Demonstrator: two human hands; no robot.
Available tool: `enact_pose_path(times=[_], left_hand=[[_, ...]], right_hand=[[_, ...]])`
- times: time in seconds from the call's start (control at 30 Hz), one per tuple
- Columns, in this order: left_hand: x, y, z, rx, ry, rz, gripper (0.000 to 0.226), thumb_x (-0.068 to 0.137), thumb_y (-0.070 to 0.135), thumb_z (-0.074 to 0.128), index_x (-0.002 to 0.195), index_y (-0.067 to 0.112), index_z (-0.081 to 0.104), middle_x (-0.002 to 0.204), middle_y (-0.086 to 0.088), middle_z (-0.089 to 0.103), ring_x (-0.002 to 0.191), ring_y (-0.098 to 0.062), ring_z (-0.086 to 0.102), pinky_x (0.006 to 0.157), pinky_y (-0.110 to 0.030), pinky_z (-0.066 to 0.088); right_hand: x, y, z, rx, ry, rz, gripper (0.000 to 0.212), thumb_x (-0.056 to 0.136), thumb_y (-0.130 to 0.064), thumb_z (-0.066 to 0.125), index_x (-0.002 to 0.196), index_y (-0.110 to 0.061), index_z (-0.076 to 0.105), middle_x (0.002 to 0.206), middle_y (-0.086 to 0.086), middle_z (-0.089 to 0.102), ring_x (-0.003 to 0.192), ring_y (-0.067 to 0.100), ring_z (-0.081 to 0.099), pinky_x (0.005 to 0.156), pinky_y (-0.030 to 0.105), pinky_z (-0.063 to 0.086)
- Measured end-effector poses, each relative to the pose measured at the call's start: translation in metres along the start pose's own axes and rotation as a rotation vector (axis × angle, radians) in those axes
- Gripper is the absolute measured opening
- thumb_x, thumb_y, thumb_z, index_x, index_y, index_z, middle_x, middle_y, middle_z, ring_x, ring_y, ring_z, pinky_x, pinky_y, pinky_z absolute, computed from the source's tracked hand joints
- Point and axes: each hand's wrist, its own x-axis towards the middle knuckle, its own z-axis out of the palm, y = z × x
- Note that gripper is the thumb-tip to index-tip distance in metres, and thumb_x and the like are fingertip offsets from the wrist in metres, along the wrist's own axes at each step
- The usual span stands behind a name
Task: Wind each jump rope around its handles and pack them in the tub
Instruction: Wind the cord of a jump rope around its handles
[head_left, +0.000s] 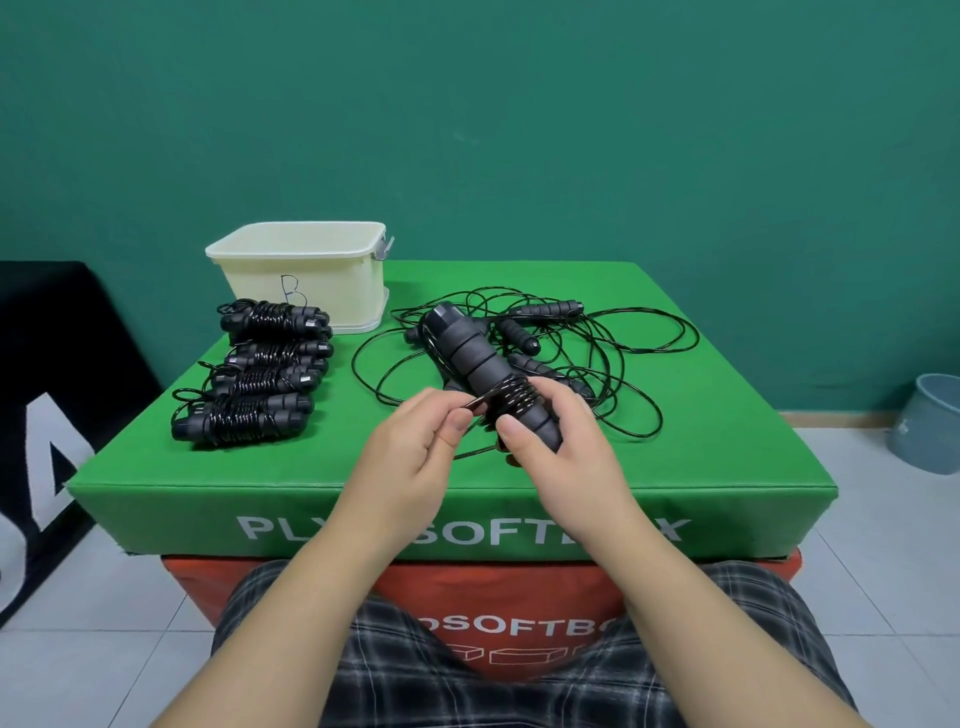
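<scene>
Four wound black jump ropes (265, 364) lie left of centre before the cream tub (304, 273); loose ropes (545, 353) tangle at centre-right.

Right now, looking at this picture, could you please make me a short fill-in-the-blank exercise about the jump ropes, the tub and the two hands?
1. The right hand grips a pair of black handles, while the left hand pinches the ____ being wound around them.
2. The number of wound ropes lying in a row left of the hands is ____.
3. The cream tub is marked with the letter ____.
4. The tub stands on a box whose colour is ____.

Missing words: cord; four; B; green
</scene>
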Motion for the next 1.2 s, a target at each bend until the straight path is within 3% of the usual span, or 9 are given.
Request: enact_pose_path(times=[0.1, 0.2, 0.37, 0.53, 0.73, 0.83, 0.93, 1.03, 1.2], left_hand=[[0.0, 0.001, -0.001, 0.129, -0.04, -0.023, 0.021, 0.096, 0.041, 0.032, 0.093, 0.03, 0.051, 0.072, 0.019, 0.052, 0.07, 0.002, 0.049, 0.06, -0.015, 0.033], [0.003, 0.0, 0.0, 0.294, -0.061, -0.036, 0.044, 0.091, 0.052, 0.021, 0.083, 0.02, 0.049, 0.07, 0.013, 0.048, 0.071, -0.017, 0.052, 0.061, -0.033, 0.036], [0.009, 0.0, -0.001, 0.331, -0.094, -0.136, 0.047, 0.092, 0.06, 0.011, 0.068, 0.025, 0.032, 0.061, 0.005, 0.043, 0.063, -0.024, 0.045, 0.056, -0.036, 0.027], [0.008, -0.004, 0.004, -0.05, -0.102, -0.264, 0.041, 0.089, 0.059, 0.026, 0.071, 0.026, 0.042, 0.056, 0.012, 0.043, 0.055, 0.0, 0.045, 0.053, -0.02, 0.029], [0.004, -0.007, 0.007, -0.506, -0.086, -0.403, 0.047, 0.07, 0.06, 0.051, 0.069, 0.013, 0.05, 0.042, 0.009, 0.029, 0.042, -0.005, 0.023, 0.043, -0.02, 0.019], [0.002, -0.005, 0.006, -0.412, 0.0, -0.383, 0.04, 0.074, 0.055, 0.057, 0.061, 0.018, 0.051, 0.042, 0.01, 0.029, 0.041, -0.003, 0.024, 0.043, -0.017, 0.02], [0.002, -0.001, 0.007, -0.321, 0.103, -0.393, 0.038, 0.08, 0.051, 0.058, 0.052, 0.025, 0.054, 0.04, 0.011, 0.033, 0.04, -0.004, 0.029, 0.043, -0.015, 0.022], [0.004, 0.008, 0.008, -0.253, 0.169, -0.396, 0.044, 0.072, 0.056, 0.06, 0.052, 0.017, 0.055, 0.04, 0.011, 0.034, 0.042, -0.005, 0.03, 0.044, -0.016, 0.023], [0.009, 0.02, 0.002, -0.154, 0.25, -0.297, 0.053, 0.068, 0.056, 0.06, 0.05, 0.008, 0.045, 0.044, 0.01, 0.035, 0.046, -0.006, 0.033, 0.046, -0.017, 0.024]], right_hand=[[0.0, 0.001, 0.003, 0.101, -0.005, 0.017, 0.064, 0.071, -0.059, 0.059, 0.127, -0.027, 0.051, 0.12, 0.005, 0.058, 0.105, 0.025, 0.061, 0.092, 0.049, 0.05], [0.0, -0.002, 0.001, 0.261, -0.018, 0.013, 0.049, 0.077, -0.039, 0.061, 0.122, -0.02, 0.055, 0.113, 0.01, 0.062, 0.091, 0.024, 0.065, 0.074, 0.034, 0.057], [-0.002, -0.011, -0.002, 0.448, -0.075, 0.006, 0.025, 0.082, -0.03, 0.057, 0.105, -0.022, 0.063, 0.092, 0.006, 0.066, 0.073, 0.022, 0.064, 0.061, 0.03, 0.056], [-0.002, -0.017, -0.004, 0.569, -0.135, 0.056, 0.029, 0.084, -0.031, 0.054, 0.104, -0.013, 0.064, 0.087, 0.008, 0.07, 0.067, 0.028, 0.067, 0.056, 0.028, 0.054], [-0.004, -0.025, -0.01, 0.753, -0.169, 0.191, 0.031, 0.087, -0.037, 0.058, 0.098, -0.009, 0.064, 0.088, 0.017, 0.072, 0.062, 0.031, 0.066, 0.052, 0.028, 0.054], [-0.001, -0.023, -0.01, 0.641, -0.121, 0.196, 0.028, 0.086, -0.041, 0.058, 0.102, -0.017, 0.063, 0.091, 0.012, 0.072, 0.071, 0.028, 0.067, 0.055, 0.031, 0.054], [0.005, -0.016, -0.008, 0.369, 0.008, 0.062, 0.016, 0.097, -0.034, 0.05, 0.108, -0.034, 0.062, 0.102, 0.001, 0.069, 0.088, 0.013, 0.064, 0.076, 0.031, 0.051], [0.007, -0.012, -0.014, 0.16, 0.078, -0.116, 0.024, 0.098, -0.028, 0.048, 0.11, -0.046, 0.06, 0.109, 0.001, 0.061, 0.1, 0.008, 0.059, 0.09, 0.022, 0.045], [0.009, -0.012, -0.018, 0.006, 0.0, -0.175, 0.021, 0.088, -0.037, 0.047, 0.104, -0.042, 0.059, 0.106, -0.014, 0.062, 0.102, -0.004, 0.056, 0.092, 0.012, 0.039]])
